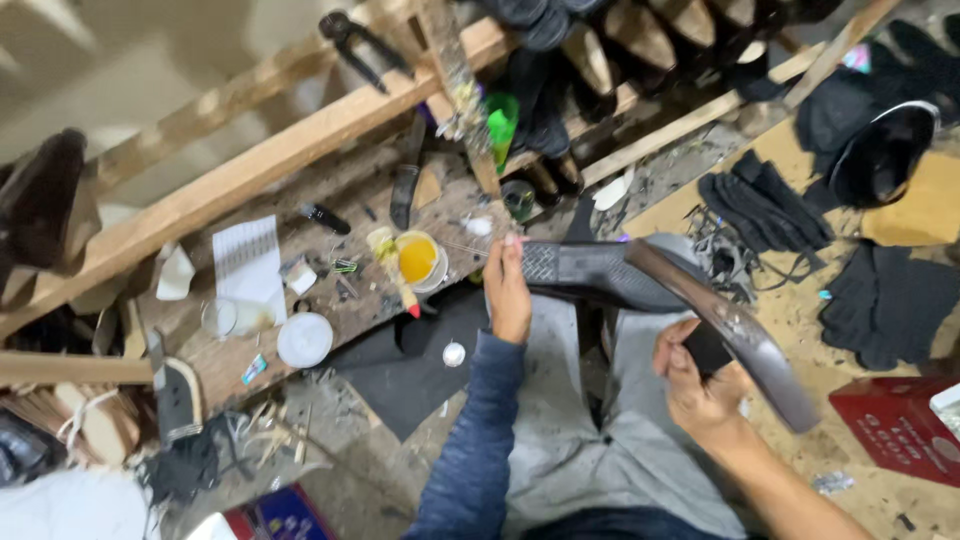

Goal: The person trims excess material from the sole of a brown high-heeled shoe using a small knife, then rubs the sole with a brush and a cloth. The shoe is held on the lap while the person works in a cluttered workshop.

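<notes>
- Left hand [508, 292]: raised over the lap, blue sleeve on the forearm; fingers [510, 252] closed round the toe end of a dark shoe [600, 272], thumb side toward the camera.
- Right hand [700, 375]: bare forearm; fingers [672, 352] curled shut on a small black block [708, 348], pressed against the underside of the shoe's heel end.
- Shoe: held sole-up between the two sets of fingers, lying roughly level across the person's grey-clothed lap; patterned tread just beside the left fingers, a grey-brown sole edge [740, 335] sweeping down past the right fingers.
- Glue pot [418, 258]: round, yellow contents, just left of the left fingers on the tabletop [330, 215]; a brush with a red-tipped handle [395, 270] lay against its near side.
- White lid [304, 340]: round, well left of the left fingers, near the tabletop's front edge.
- Paper sheet [247, 262]: white, ruled, farther left than the lid.
- Black sheet material [410, 365]: flat, below the left fingers, overhanging the tabletop's edge.
- Green bottle [502, 122]: above the left fingers, beside a wooden upright.
- Pliers [360, 42]: dark, resting on the wooden rail, well above and left of the left fingers.
- Black upper pieces [765, 208]: piled on the floor, above the right fingers.
- Red crate [900, 425]: to the right of the right fingers, at the frame's edge.
</notes>
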Motion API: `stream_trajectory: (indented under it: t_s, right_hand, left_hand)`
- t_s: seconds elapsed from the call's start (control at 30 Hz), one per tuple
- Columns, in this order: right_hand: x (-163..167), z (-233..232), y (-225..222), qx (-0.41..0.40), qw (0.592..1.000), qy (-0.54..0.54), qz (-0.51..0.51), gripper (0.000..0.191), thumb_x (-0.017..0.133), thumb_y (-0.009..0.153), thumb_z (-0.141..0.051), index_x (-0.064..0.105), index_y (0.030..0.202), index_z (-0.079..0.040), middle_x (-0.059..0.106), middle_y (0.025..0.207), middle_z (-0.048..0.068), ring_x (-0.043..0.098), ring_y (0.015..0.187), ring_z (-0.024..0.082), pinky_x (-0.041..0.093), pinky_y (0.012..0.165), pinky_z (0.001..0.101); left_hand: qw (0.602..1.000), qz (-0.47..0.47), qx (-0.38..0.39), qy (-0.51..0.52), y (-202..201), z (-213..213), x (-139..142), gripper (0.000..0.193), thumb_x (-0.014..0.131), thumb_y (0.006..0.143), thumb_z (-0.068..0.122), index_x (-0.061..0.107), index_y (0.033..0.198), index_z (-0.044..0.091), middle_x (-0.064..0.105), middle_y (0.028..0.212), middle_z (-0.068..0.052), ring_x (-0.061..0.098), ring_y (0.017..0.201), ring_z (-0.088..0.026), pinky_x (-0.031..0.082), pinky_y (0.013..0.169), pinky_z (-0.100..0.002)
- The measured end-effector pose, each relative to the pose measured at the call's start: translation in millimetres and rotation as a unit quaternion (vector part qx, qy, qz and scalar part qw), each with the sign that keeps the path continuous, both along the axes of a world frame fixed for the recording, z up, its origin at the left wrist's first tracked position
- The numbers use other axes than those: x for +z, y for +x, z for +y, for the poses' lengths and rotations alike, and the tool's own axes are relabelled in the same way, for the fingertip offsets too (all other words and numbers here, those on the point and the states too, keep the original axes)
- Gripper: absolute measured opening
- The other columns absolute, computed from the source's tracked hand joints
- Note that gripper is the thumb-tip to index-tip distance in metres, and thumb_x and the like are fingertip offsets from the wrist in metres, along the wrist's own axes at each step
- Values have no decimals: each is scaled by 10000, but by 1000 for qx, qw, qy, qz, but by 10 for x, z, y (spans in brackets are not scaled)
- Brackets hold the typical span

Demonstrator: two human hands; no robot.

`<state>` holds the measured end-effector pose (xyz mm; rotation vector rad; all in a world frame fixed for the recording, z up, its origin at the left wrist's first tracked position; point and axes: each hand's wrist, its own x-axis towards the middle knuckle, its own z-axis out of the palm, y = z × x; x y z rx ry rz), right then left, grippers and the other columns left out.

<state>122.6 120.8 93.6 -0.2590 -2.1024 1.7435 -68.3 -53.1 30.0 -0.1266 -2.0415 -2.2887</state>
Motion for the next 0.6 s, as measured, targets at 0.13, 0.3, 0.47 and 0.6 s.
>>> stream_trajectory:
  t_s: [0.13,0.3,0.47,0.6]
  right_hand:
    - [289,-108,-312,21,947,276,-160,307,758,903,-245,665,1078,-10,633,708,153,589,596,199,482,586,334]
    - [716,-194,-210,63,962,19,263,273,664,1007,-262,628,1166,-44,679,908,104,666,785,213,559,700,321]
    - [525,-535,-487,34,942,113,313,286,605,1019,-326,596,1117,-58,656,909,134,666,794,262,584,762,354]
    - [373,-489,-379,28,978,204,34,293,672,936,-227,663,1136,-12,704,895,154,676,703,261,543,654,367]
  left_hand:
    - [999,30,9,-7,-4,-91,61,339,455,1095,278,631,1066,-10,613,930,-19,528,875,-115,450,805,-272]
    - [1000,22,12,-3,65,-111,101,388,421,1118,286,650,1066,-23,618,923,-64,536,872,-131,457,824,-275]
    - [997,46,48,-27,61,-132,61,381,427,1101,300,601,1067,-37,636,932,-97,574,883,-165,483,823,-302]
    - [997,66,36,-29,22,-129,39,374,407,1110,281,593,1080,-42,624,948,-137,566,900,-208,478,851,-335]
